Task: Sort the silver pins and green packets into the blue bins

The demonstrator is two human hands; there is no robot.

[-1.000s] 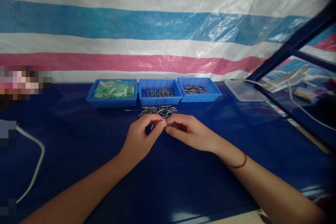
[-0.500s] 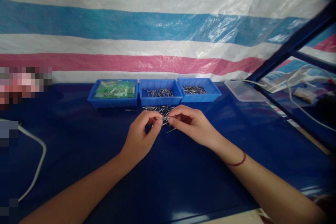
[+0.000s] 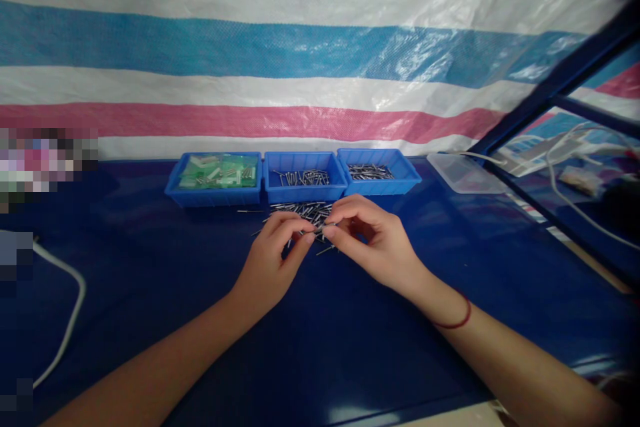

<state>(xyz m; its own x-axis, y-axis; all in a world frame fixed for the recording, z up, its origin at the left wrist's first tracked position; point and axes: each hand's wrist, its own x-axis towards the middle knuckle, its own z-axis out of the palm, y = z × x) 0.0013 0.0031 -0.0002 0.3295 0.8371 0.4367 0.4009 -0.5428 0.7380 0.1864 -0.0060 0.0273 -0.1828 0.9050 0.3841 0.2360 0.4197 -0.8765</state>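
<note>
My left hand (image 3: pixel 273 260) and my right hand (image 3: pixel 373 240) meet fingertip to fingertip above the dark blue table (image 3: pixel 150 267). Both pinch one small metal pin (image 3: pixel 319 230) between thumb and forefinger. Just beyond the fingers a loose heap of metal pins (image 3: pixel 305 211) lies on the table, partly hidden by my hands. A red cord circles my right wrist (image 3: pixel 453 320).
Three blue bins stand in a row at the back: the left bin (image 3: pixel 216 178) holds green and white parts, the middle bin (image 3: pixel 304 176) and right bin (image 3: pixel 379 171) hold metal pins. A clear tray (image 3: pixel 463 172) sits right of them. A white cable (image 3: pixel 67 320) runs at the left. A striped tarp hangs behind.
Both hands have shifted slightly away from me toward the pin heap and stay pinched together; the right hand's fingers have curled a little more.
</note>
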